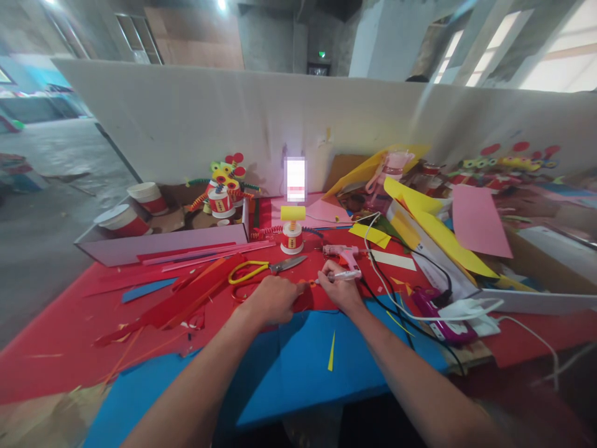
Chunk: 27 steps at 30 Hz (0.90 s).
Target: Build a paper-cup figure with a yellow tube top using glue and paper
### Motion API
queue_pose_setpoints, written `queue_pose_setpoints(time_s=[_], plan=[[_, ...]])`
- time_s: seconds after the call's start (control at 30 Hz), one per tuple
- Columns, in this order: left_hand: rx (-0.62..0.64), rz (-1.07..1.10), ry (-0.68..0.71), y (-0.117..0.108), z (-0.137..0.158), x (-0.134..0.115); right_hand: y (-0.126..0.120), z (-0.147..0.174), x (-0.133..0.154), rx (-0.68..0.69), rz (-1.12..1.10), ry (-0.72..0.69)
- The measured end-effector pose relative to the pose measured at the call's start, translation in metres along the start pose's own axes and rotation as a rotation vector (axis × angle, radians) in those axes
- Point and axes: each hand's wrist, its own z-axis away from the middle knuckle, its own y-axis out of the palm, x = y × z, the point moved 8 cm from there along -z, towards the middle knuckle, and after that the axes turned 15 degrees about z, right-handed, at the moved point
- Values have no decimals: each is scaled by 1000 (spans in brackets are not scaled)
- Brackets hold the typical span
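Observation:
My right hand (339,287) is closed around a white pen (346,275), its tip pointing left. Opposite it, my left hand (273,298) rests low over the table with curled fingers, the index fingertip pressing on a small orange-red piece of paper (312,284). What lies under that palm is hidden. Behind the left hand are scissors (268,267) with yellow handles. A pink hot glue gun (344,254) lies just beyond the right hand. Farther back stands a red-and-white paper cup figure (291,239) topped with a yellow paper roll (293,213) and fitted with coiled paper arms.
Finished cup figures (222,193) and paper cups (122,221) fill a box at left. Red paper strips (186,298) lie before it. At right are a purple power strip (441,314), cables and a box of coloured paper (482,221). Blue paper (298,354) covers the near edge.

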Motion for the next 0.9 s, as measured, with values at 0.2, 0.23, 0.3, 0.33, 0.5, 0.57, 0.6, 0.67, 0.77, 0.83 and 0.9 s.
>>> queue_pose_setpoints(time_s=[0.2, 0.23, 0.3, 0.33, 0.5, 0.57, 0.6, 0.67, 0.77, 0.83, 0.9], plan=[[-12, 6, 2, -2, 0, -1, 1, -1, -3, 1, 11, 13], [-14, 8, 2, -2, 0, -1, 1, -1, -3, 2, 9, 9], [-11, 10, 3, -1, 0, -1, 2, -1, -2, 7, 1, 7], [-9, 10, 2, -1, 0, -1, 2, -1, -2, 9, 0, 10], [-17, 2, 5, 1, 0, 1, 2, -1, -3, 6, 15, 8], [-17, -4, 11, 1, -1, 1, 3, -2, -3, 13, 13, 2], [-16, -7, 10, 1, -1, 0, 4, -2, -3, 18, 11, 1], [-11, -12, 7, 1, -1, 0, 5, -2, -4, 24, 11, 5], [-11, -8, 7, 0, 0, 0, 4, -2, -3, 16, 19, 7], [-15, -3, 10, 0, 0, -1, 3, -1, -3, 6, 22, 5], [-23, 2, 11, 0, 0, 0, 2, -1, -2, 4, 13, 1]])
